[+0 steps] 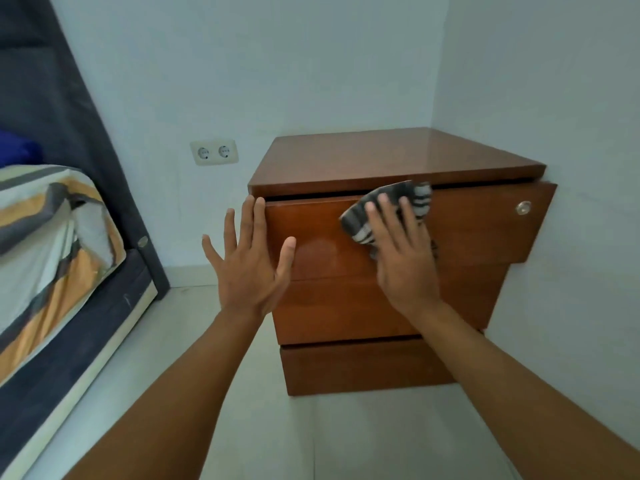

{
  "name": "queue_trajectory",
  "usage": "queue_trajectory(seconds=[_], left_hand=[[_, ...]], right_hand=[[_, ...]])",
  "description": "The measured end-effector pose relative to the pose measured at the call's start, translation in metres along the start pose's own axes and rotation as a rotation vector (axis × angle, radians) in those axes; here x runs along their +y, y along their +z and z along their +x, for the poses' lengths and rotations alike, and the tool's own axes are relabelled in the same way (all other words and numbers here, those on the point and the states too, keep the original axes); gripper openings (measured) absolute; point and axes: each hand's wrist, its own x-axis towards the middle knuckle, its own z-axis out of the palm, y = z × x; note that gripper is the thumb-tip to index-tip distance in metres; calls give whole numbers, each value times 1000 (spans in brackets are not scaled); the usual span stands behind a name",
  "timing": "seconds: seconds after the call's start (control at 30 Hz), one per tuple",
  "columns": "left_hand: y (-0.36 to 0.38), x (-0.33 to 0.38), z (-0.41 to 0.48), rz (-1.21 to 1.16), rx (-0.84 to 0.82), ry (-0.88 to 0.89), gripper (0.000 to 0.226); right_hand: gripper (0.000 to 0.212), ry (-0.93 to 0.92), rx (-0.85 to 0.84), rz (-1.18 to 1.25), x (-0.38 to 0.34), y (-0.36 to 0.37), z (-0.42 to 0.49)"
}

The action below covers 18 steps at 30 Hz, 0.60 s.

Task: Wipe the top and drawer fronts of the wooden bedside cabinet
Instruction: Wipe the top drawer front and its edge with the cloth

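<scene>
Wooden bedside cabinet (398,161) sits in the corner w/ right hand (403,258) flat, pressing a striped cloth (391,211) on the top drawer front (485,223) (left hand (247,261) spread, bracing its edge), so next probably sweep right, then lower fronts.

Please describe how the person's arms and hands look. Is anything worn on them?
The left forearm and right forearm are bare; no sleeves show in the frame. The left hand and right hand wear no gloves. No ring, watch or bracelet is visible.
</scene>
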Motion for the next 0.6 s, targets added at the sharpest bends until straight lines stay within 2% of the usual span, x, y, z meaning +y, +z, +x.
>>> queue_trajectory(seconds=[0.07,0.17,0.33,0.47,0.6], left_hand=[[-1,-2,1,13,-6,6,80],[0,-6,2,28,-7,9,79],[5,-6,3,14,5,14,79],[9,-6,3,-4,11,9,80],[10,-6,4,-12,6,1,80]], right_hand=[[77,-62,-61,-71,-24,16,5],[74,-53,-84,-123,-20,28,-2],[67,11,-133,-182,47,15,-27],[66,134,-136,-238,105,-4,-43],[64,200,-99,-234,133,-20,-45]])
